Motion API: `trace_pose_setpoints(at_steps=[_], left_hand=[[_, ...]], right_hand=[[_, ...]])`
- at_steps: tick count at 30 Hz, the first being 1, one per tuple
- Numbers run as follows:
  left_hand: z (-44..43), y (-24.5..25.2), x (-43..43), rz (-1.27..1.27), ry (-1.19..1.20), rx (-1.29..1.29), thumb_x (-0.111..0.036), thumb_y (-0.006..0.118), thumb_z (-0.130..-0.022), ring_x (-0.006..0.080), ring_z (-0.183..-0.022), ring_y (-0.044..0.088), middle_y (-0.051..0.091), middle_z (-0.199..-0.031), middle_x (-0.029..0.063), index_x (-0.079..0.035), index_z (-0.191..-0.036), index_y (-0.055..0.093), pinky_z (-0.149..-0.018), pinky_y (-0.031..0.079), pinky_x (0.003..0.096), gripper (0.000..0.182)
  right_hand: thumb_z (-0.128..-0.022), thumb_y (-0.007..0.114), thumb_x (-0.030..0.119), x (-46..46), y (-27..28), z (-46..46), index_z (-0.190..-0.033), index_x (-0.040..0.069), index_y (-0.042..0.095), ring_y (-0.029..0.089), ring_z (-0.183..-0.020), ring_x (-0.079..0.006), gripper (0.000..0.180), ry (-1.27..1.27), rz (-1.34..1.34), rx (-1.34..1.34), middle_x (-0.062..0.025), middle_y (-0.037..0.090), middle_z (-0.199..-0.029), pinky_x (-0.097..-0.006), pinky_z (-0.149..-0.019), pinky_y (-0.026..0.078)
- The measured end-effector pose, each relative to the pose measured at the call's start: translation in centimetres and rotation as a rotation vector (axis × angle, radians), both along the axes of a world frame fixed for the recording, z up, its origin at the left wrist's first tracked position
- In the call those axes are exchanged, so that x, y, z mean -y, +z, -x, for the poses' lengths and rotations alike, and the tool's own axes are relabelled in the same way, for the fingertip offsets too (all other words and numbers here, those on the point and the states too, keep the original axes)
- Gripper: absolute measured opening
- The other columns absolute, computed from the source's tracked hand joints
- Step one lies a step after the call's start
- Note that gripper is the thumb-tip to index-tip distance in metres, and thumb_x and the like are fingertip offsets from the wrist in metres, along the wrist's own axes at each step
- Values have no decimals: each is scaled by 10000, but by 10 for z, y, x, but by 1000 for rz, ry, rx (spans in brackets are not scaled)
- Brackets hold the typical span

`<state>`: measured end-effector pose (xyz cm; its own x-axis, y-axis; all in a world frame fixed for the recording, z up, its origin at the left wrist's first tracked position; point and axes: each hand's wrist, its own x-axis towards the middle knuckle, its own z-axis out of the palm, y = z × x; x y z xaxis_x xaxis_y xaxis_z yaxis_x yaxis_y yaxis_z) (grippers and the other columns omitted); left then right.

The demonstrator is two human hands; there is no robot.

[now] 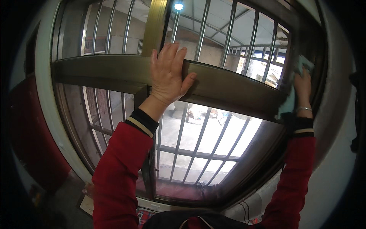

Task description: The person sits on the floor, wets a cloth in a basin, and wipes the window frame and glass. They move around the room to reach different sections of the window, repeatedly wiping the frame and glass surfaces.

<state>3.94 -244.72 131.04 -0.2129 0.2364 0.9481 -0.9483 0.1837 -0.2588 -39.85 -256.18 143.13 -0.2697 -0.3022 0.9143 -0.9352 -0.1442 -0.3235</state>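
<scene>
My left hand (169,73) lies with fingers apart against the bronze-coloured metal crossbar (228,83) of a window, and its fingertips reach the upright frame member (154,28) above. Up at the right side of the frame, my right hand (303,83) presses a pale green cloth (288,104) to the dark frame edge. Part of that cloth sticks out above the fingers and part hangs below the hand. Glass panes sit above and below the crossbar, with the upper right pane (211,37) between my two hands.
Steel security bars (200,134) stand behind the glass. Beyond them, chairs (194,114) are on a bright floor. At left is a dark red panel (37,134) beside the pale window surround (54,137). A plaid cloth (145,216) shows low down, and a white wall (334,183) is at right.
</scene>
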Motion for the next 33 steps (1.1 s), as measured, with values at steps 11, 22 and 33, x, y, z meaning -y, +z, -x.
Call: trace_pose_setpoints(at_steps=[11,22,33], left_hand=[[-7,-2,2,57,-163,-80,-476,493,-836,361,-1230,319,350,-1319,167,-92,-1279,364,-1002,163,570,600],[-7,2,2,88,-92,-114,-485,463,-832,383,-1218,316,357,-1282,202,-53,-1249,371,-985,161,576,607],[-4,1,2,46,-5,-95,-475,422,-858,361,-1244,324,387,-1302,180,-58,-1240,411,-1028,138,548,566]], right_hand=[[-727,565,208,-103,10,-353,-1097,135,593,561,-943,-377,378,528,236,-653,-213,517,-1049,-464,-797,476],[-708,617,46,-101,-18,-241,-980,185,674,535,-1056,-285,311,575,46,-1106,-42,554,-1112,-381,-880,457],[-789,424,-29,-46,-40,66,-1208,131,541,449,-1197,-307,463,157,-141,-348,-115,446,-1325,-386,-983,384]])
